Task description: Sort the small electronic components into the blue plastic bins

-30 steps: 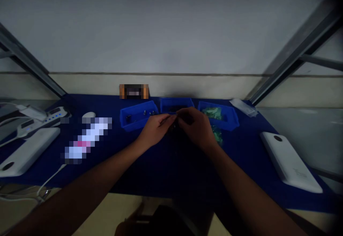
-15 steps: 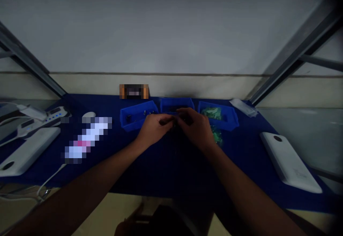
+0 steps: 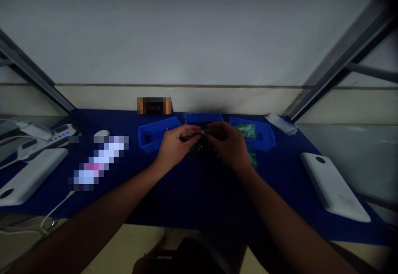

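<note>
small pale part point(image 3: 202, 132) at ctr of frame, held btwn fingertips: left hand point(image 3: 174, 142) & right hand point(image 3: 229, 142) both look pinched on it. shiny bits point(image 3: 195, 149) just below, over bench point(image 3: 174, 197). risk: tiny part + dim light, so prob a slip, then lost among bits. blue bin point(image 3: 265, 139) w/ green packets point(image 3: 247, 130), right of ctr.

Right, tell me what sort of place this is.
Probably a small-parts workbench: three blue bins stand toward its back, green pieces lie in the right-hand one, and small shiny pieces show just below the left hand and right hand.
</note>
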`<state>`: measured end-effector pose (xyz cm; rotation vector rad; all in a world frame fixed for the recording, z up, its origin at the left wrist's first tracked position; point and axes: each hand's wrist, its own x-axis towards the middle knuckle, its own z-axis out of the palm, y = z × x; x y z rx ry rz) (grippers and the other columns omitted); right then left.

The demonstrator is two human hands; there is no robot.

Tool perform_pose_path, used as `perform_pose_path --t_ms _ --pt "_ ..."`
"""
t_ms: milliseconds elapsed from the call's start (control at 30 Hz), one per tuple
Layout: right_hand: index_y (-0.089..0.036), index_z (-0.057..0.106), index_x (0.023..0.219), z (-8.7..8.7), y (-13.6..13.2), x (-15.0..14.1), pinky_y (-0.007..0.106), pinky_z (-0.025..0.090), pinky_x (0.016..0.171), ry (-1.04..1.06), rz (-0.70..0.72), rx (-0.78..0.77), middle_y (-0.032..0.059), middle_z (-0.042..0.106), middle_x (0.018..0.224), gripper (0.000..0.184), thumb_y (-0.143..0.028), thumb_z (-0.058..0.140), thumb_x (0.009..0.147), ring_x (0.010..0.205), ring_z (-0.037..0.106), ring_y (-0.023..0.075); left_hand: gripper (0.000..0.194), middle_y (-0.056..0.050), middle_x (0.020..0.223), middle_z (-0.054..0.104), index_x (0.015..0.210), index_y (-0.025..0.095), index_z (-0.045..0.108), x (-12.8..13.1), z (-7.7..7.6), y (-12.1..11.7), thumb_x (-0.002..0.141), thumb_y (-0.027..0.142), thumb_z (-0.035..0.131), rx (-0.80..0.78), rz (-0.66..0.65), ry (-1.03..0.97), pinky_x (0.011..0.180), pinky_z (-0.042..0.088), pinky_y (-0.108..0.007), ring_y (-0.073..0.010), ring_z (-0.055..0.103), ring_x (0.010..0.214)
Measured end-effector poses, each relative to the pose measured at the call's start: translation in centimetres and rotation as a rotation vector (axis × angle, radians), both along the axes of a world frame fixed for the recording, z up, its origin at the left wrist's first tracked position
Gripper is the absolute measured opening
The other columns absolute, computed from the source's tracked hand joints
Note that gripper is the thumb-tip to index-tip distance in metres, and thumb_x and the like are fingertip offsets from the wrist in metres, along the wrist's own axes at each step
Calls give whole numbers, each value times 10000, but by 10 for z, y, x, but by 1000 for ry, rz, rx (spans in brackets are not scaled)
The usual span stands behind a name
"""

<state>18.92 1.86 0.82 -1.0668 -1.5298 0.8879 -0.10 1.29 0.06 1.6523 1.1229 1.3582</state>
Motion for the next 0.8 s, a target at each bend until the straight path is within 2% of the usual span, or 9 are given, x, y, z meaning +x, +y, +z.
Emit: perform_pose_path --t_ms 167,300,433,600,700,800 --pt "-241 736 1053 -1 -1 -1 357 613 884 -52 -22 53 35 807 1016 200 -281 770 860 941 779 214 239 -70 1040 825 1092 193 712 1 2 -1 887 275 805 43 20 -3 948 645 -372 -215 799 991" --pt "-250 698 1138 -3 0 -1 351 613 904 -10 20 61 30 794 1037 281 -250 745 861 989 771 207 283 -78 1052 824 1120 196 682 0 2 0 890 308 803 67 19 11 956 646 -388 -219 798 1002" --pt "-258 657 1194 -5 1 -1 346 610 896 23 38 66 27 784 1039 357 -220 736 848 995 764 203 269 -65 1076 826 1154 213 707 -2 1 -1 915 314 777 90 34 63 973 644 -397 -221 797 1027" --pt "-254 666 1174 -2 0 0 316 603 869 6 28 94 22 782 1031 325 -211 732 859 996 763 192 303 -45 1128 826 1233 242 731 -2 1 -3 938 308 759 121 55 106 1008 630 -392 -222 793 1062" --pt "-256 677 1193 1 -1 0 322 605 866 -39 39 94 29 791 1056 319 -226 718 878 1006 764 199 311 -39 1127 824 1246 247 733 -2 1 -4 944 318 753 149 73 157 979 639 -381 -218 796 1036" --pt "-266 678 1224 1 -1 0 324 607 856 -85 43 90 25 800 1076 329 -225 702 898 1006 768 203 266 -30 1130 816 1227 259 741 -3 4 -4 963 287 720 241 124 301 934 640 -358 -197 790 980"
